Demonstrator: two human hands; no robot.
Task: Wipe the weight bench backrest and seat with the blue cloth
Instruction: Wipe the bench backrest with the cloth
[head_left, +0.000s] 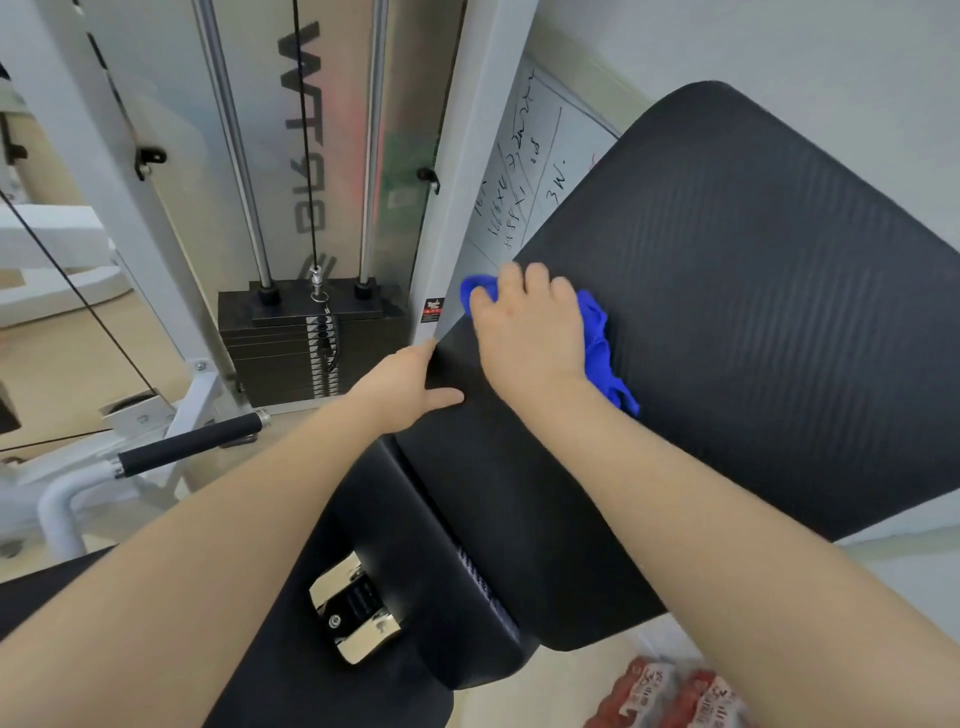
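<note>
The black ribbed backrest (753, 312) of the weight bench fills the right half of the view, tilted up. Below it lies the black seat pad (415, 545) with a chrome hinge bracket (353, 608). My right hand (530, 327) presses the blue cloth (602, 343) flat against the backrest near its left edge; cloth bunches out at the fingertips and beside the wrist. My left hand (405, 384) grips the backrest's left edge just below, thumb on the face and fingers behind.
A white cable machine frame (462, 171) with a black weight stack (306, 343) stands close on the left. A black-gripped handle (192, 441) sticks out low left. A whiteboard (524, 171) leans behind the backrest. Red packaged bottles (670, 696) sit on the floor.
</note>
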